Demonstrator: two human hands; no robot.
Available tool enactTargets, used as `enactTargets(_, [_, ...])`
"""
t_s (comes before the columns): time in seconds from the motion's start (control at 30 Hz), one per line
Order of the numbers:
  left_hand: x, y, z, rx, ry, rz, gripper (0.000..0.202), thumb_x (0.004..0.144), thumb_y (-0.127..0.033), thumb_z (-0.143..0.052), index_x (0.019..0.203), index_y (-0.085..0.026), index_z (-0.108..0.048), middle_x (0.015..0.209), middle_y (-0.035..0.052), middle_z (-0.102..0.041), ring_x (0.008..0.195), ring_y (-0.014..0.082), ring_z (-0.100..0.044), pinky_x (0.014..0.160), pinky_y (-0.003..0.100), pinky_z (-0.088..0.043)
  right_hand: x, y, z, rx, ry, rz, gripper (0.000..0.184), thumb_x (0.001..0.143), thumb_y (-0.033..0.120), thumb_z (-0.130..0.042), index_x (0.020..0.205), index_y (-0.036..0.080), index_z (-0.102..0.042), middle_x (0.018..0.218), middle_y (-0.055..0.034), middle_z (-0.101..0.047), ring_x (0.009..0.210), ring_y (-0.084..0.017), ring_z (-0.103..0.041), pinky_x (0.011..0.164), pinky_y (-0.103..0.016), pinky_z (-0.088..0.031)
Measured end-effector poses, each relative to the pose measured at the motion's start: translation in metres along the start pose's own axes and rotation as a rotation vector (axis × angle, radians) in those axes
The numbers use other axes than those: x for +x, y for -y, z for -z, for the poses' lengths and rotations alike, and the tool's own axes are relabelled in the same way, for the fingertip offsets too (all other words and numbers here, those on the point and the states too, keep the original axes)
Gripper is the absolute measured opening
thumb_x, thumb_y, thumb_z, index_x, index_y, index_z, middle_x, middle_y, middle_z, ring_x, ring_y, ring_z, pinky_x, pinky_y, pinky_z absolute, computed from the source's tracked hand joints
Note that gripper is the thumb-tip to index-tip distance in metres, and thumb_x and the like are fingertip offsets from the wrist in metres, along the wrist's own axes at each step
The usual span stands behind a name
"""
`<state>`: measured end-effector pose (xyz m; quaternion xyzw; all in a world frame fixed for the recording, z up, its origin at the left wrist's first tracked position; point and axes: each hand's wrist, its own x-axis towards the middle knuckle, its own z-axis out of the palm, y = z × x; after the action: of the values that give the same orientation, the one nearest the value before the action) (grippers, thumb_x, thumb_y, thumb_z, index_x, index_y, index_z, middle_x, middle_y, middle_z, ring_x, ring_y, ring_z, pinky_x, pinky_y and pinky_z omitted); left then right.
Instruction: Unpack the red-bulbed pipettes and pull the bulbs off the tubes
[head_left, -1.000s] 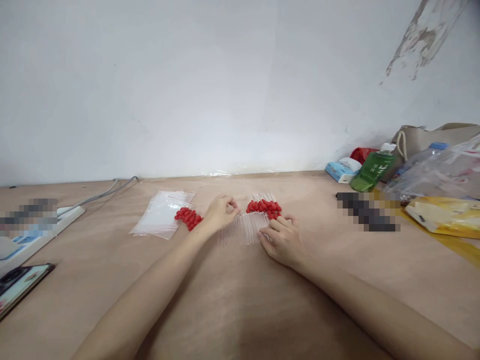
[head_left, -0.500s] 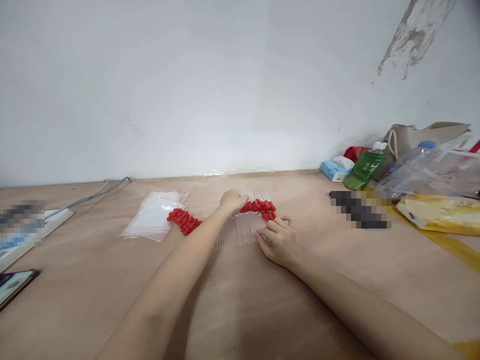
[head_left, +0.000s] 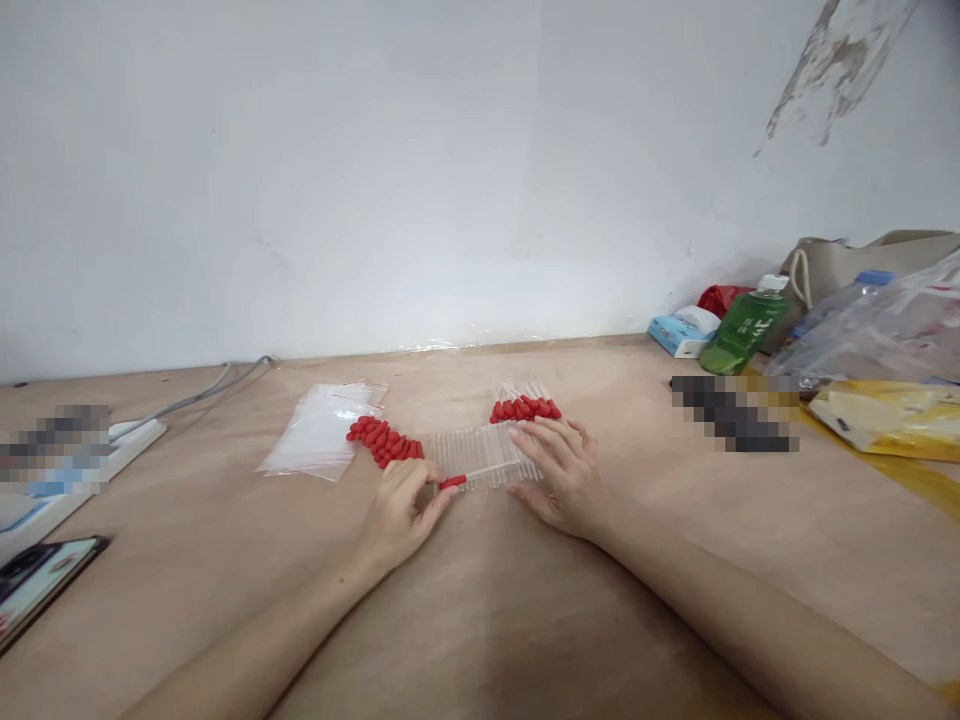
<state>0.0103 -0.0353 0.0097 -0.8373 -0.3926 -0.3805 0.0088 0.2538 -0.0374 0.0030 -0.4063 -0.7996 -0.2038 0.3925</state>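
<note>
My left hand point(head_left: 405, 505) pinches the red rubber bulb of a dropper point(head_left: 453, 482). Its thin clear tube points right, across a row of loose clear tubes point(head_left: 466, 450) lying side by side. Over the right end of that row is my right hand point(head_left: 561, 475), thumb and fingers apart, with the dropper's tube tip between them; it does not appear gripped. Red bulbs point(head_left: 384, 443) lie heaped left of the row, close to my left hand. Beyond my right hand, several droppers with red bulbs point(head_left: 525, 408) lie with their tubes pointing to the wall.
Clear plastic bags point(head_left: 319, 430) lie flat at the left. Farther left are a phone point(head_left: 49, 580), a white power strip point(head_left: 131, 450) and a grey cable point(head_left: 202, 397). At the right stand a green bottle point(head_left: 744, 328) and a blue tissue pack point(head_left: 684, 332), near a yellow packet point(head_left: 885, 415).
My left hand has come back from the far group of droppers to the near left side, with one dropper in its fingers. My right hand's fingers have spread and shifted slightly.
</note>
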Motion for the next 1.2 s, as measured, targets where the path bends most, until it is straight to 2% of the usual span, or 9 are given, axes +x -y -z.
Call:
enactTargets(0.1, [-0.006, 0.001, -0.006, 0.031, -0.031, -0.093, 0.007, 0.079, -0.026, -0.056, 0.08, -0.019, -0.052, 0.077, 0.0017, -0.063, 0.076, 0.0158, -0.056, 0.071, 0.031, -0.039, -0.001, 0.004, -0.001, 0.077, 0.064, 0.092, 0.026, 0.081, 0.038, -0.052, 0.102, 0.024, -0.06, 0.082, -0.0013, -0.064, 0.086, -0.016, -0.053, 0.095, -0.041, -0.021])
enactTargets(0.2, [0.0, 0.002, -0.009, 0.03, -0.047, -0.179, 0.01, 0.079, -0.022, -0.056, 0.089, -0.019, -0.054, 0.08, 0.0022, -0.063, 0.076, 0.0147, -0.056, 0.072, 0.031, -0.038, -0.001, 0.008, -0.004, 0.107, 0.115, 0.096, 0.019, 0.083, 0.032, -0.05, 0.095, 0.024, -0.063, 0.065, 0.0023, -0.061, 0.069, -0.011, -0.05, 0.092, -0.038, -0.022])
enactTargets(0.3, [0.003, 0.003, -0.01, 0.068, -0.024, -0.216, 0.02, 0.079, -0.024, -0.057, 0.098, -0.02, -0.057, 0.082, 0.0032, -0.062, 0.076, 0.0147, -0.054, 0.072, 0.031, -0.037, -0.001, 0.011, -0.007, 0.116, 0.145, 0.084, 0.019, 0.085, 0.032, -0.048, 0.087, 0.023, -0.064, 0.062, 0.0023, -0.058, 0.066, -0.011, -0.047, 0.09, -0.038, -0.022])
enactTargets(0.5, [0.001, 0.001, -0.009, 0.137, 0.055, -0.24, 0.012, 0.082, -0.028, -0.052, 0.084, -0.021, -0.062, 0.073, 0.0021, -0.06, 0.07, 0.014, -0.051, 0.071, 0.032, -0.034, -0.002, 0.012, -0.005, 0.15, 0.194, 0.124, 0.021, 0.085, 0.029, -0.046, 0.075, 0.022, -0.064, 0.059, 0.0024, -0.054, 0.066, -0.011, -0.044, 0.086, -0.035, -0.022])
enactTargets(0.77, [-0.004, 0.0, -0.004, 0.168, 0.04, -0.291, 0.008, 0.082, -0.023, -0.052, 0.08, -0.02, -0.06, 0.069, 0.0016, -0.058, 0.068, 0.0138, -0.05, 0.072, 0.033, -0.036, -0.005, 0.01, 0.005, 0.215, 0.2, 0.151, 0.022, 0.084, 0.027, -0.045, 0.07, 0.021, -0.061, 0.056, 0.0031, -0.053, 0.064, -0.011, -0.041, 0.085, -0.034, -0.022])
enactTargets(0.97, [-0.017, 0.027, 0.015, 0.148, -0.104, -0.172, 0.013, 0.079, -0.019, -0.053, 0.09, -0.021, -0.06, 0.083, 0.0042, -0.056, 0.073, 0.0141, -0.053, 0.066, 0.028, -0.043, -0.008, -0.021, 0.005, 0.164, 0.061, -0.119, 0.021, 0.085, 0.026, -0.046, 0.077, 0.021, -0.064, 0.059, 0.0014, -0.056, 0.064, -0.011, -0.045, 0.082, -0.033, -0.023])
enactTargets(1.03, [-0.016, 0.03, 0.02, 0.118, -0.146, -0.108, 0.015, 0.079, -0.02, -0.053, 0.092, -0.022, -0.06, 0.09, 0.0056, -0.054, 0.082, 0.0157, -0.054, 0.071, 0.028, -0.045, -0.004, -0.022, 0.0, 0.146, 0.029, -0.17, 0.02, 0.085, 0.028, -0.047, 0.078, 0.021, -0.065, 0.058, 0.0016, -0.057, 0.062, -0.01, -0.045, 0.08, -0.032, -0.024])
enactTargets(1.13, [0.0, 0.036, 0.034, 0.119, -0.245, 0.067, 0.016, 0.079, -0.024, -0.052, 0.092, -0.021, -0.061, 0.093, 0.0054, -0.055, 0.088, 0.0175, -0.055, 0.079, 0.03, -0.045, 0.006, -0.011, -0.008, 0.126, 0.018, -0.179, 0.02, 0.084, 0.028, -0.048, 0.076, 0.021, -0.065, 0.059, 0.0012, -0.06, 0.06, -0.01, -0.046, 0.079, -0.031, -0.024])
enactTargets(1.2, [0.017, 0.047, 0.047, 0.13, -0.274, 0.254, 0.021, 0.079, -0.029, -0.049, 0.095, -0.021, -0.061, 0.09, 0.0043, -0.057, 0.082, 0.0168, -0.056, 0.076, 0.029, -0.046, 0.014, -0.001, -0.013, 0.098, 0.021, -0.164, 0.02, 0.083, 0.028, -0.049, 0.073, 0.021, -0.065, 0.057, 0.0013, -0.061, 0.059, -0.01, -0.046, 0.078, -0.031, -0.024])
